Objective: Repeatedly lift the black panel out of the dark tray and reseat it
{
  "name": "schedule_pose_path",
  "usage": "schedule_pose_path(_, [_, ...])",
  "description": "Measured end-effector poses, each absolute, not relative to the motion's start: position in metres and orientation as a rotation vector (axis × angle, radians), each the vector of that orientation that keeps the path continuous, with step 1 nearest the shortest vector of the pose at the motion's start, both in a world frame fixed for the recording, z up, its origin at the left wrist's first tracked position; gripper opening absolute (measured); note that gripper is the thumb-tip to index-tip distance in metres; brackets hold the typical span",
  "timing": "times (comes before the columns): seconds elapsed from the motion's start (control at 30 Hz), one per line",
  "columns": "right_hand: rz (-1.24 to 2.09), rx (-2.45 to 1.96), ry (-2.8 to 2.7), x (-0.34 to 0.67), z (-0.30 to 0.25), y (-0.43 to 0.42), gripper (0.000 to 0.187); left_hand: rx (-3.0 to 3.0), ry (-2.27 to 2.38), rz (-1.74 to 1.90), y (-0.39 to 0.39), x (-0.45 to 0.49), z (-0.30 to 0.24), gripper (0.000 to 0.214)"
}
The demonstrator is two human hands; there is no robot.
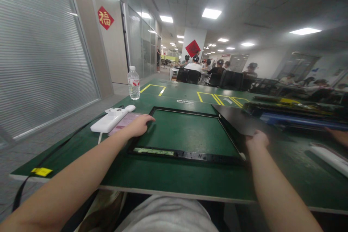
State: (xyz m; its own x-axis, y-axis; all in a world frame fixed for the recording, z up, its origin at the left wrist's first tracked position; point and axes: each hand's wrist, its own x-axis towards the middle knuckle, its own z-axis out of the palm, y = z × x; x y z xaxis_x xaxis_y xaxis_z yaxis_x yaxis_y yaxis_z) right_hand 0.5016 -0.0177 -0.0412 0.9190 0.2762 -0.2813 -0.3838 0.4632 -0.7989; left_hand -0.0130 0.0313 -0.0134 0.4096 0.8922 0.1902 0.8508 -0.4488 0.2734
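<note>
A thin black rectangular frame (190, 154) lies on the green table, with the green surface showing through its middle. Along its near bar runs a pale green strip (154, 151). My left hand (140, 124) is closed over the frame's left side, the index finger reaching across it; the thumb is hidden. At the right, a dark flat panel (232, 117) stands tilted beside the frame's right side. My right hand (258, 140) is closed on the panel's near edge. Whether the panel touches the frame, I cannot tell.
Left of the frame are a white device (110, 120) with a cable, a pinkish flat item (123, 123) and a water bottle (134, 85). Blurred dark and blue parts (288, 117) lie at right, near another person's hand (338, 136) and a white object (330, 157).
</note>
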Motion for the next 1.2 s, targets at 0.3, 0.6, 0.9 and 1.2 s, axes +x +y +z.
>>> schedule_pose_path(0.3, [0.537,-1.084,0.147,0.501,-0.040,-0.020,0.032,2.525,1.559,0.476,0.030,-0.013,-0.013,0.062])
schedule_pose_path(0.6, [0.619,-1.016,0.105,0.500,-0.041,-0.019,0.028,2.524,1.542,0.470,0.030,-0.013,-0.014,0.061])
schedule_pose_path(0.9, [0.576,-1.076,0.128,0.495,-0.039,-0.021,0.031,2.495,1.555,0.497,0.029,-0.012,-0.013,0.062])
schedule_pose_path(1.2, [0.581,-1.045,0.143,0.491,-0.034,-0.022,0.031,2.526,1.593,0.412,0.024,-0.010,-0.008,0.063])
